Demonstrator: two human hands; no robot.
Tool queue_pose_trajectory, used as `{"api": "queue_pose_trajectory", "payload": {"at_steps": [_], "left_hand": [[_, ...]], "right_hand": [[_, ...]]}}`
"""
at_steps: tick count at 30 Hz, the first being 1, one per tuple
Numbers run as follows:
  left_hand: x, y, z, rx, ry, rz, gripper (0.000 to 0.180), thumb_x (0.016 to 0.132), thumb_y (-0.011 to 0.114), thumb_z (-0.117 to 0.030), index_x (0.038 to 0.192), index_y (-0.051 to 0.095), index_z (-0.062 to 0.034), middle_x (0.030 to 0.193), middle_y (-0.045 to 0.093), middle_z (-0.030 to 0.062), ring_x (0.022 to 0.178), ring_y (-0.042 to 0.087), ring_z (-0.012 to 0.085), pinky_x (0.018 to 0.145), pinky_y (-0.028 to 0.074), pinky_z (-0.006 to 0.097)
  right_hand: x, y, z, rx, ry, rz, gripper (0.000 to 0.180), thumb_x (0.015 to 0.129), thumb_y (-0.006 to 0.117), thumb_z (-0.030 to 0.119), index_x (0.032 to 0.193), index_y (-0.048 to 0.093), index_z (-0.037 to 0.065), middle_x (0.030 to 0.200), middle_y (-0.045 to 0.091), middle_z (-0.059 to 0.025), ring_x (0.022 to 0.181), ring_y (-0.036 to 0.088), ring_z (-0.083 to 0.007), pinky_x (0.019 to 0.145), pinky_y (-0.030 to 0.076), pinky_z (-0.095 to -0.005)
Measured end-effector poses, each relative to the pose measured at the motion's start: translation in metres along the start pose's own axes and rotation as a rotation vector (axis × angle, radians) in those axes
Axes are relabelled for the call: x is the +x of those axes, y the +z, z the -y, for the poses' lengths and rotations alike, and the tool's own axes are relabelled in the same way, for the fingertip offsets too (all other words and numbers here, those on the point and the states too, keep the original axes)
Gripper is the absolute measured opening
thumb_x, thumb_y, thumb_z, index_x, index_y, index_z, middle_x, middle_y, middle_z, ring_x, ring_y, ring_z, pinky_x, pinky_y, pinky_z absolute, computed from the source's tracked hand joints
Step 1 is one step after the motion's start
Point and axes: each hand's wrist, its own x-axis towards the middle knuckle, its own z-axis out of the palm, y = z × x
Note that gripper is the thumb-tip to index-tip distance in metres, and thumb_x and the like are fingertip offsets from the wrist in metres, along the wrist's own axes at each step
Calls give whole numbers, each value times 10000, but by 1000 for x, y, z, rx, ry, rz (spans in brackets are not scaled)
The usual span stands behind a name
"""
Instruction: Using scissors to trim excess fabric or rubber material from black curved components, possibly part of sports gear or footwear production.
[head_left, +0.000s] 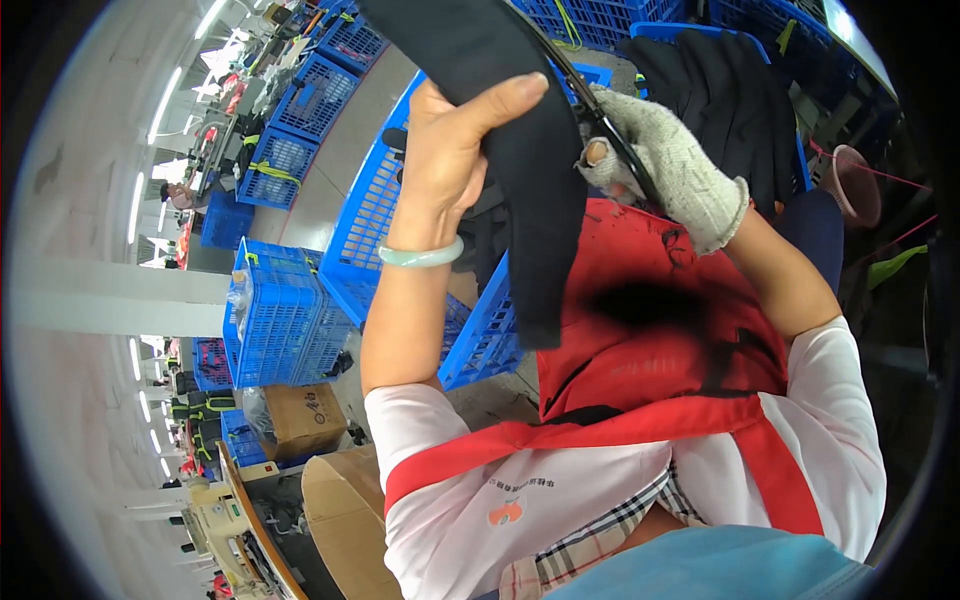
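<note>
A long black fabric piece (pixel 530 180) hangs from my left hand (pixel 445 145); its lower end reaches down in front of the red apron (pixel 640 370). My left fingers are wrapped round the fabric, with the thumb lying across its face. In a pale knitted glove, my right hand (pixel 685 155) is closed round what looks like long dark scissors (pixel 628 152). The blades run up along the fabric's right edge. How far they are apart cannot be made out.
Below my hands stands a blue plastic crate (pixel 350 215) with dark pieces inside. Black fabric (pixel 715 100) fills another crate at the upper right, near a pink bucket (pixel 853 185). Stacked crates (pixel 280 310), a cardboard box (pixel 305 420) and a sewing machine (pixel 220 520) are on the left.
</note>
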Motion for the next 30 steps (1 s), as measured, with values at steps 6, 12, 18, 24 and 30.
{"api": "queue_pose_trajectory", "payload": {"at_steps": [6, 12, 18, 24, 30], "left_hand": [[-19, -3, 39, -24, -84, -119, 287, 772, 725, 0, 1036, 613, 1, 946, 660, 67, 844, 641, 148, 790, 519, 271], [-32, -29, 85, 250, 283, -262, 621, 782, 734, -24, 1297, 390, 7, 1101, 577, 76, 1025, 572, 153, 872, 464, 244], [-28, -37, 75, -15, -92, -136, 221, 787, 700, 7, 996, 628, 11, 934, 673, 86, 815, 657, 159, 776, 531, 273], [-32, -39, 99, -248, -29, -165, 206, 818, 668, 4, 1018, 621, -2, 953, 669, 85, 826, 655, 150, 767, 535, 269], [-34, -36, 103, -308, -32, -186, 183, 842, 650, -11, 1023, 619, -13, 957, 666, 71, 843, 656, 154, 774, 536, 271]], "right_hand": [[-5, -1, -33, -71, 106, 10, 208, 847, 651, 172, 1016, 614, 57, 659, 595, -36, 461, 549, -85, 368, 419, -204], [-23, -7, -71, -251, 222, 13, 267, 844, 695, 252, 968, 596, 37, 626, 573, -38, 470, 552, -101, 420, 443, -225], [-25, -26, -100, -55, 297, 4, 382, 838, 696, 298, 1060, 563, 17, 680, 585, -61, 539, 585, -129, 482, 467, -252], [-32, -14, -116, -911, -177, -70, 769, 714, 708, 582, 1144, 492, -18, 724, 598, -162, 678, 630, -329, 618, 494, -376], [-26, -13, -132, -735, -7, -68, 913, 681, 689, 657, 1196, 445, -56, 764, 607, -217, 739, 634, -373, 659, 497, -409]]}}
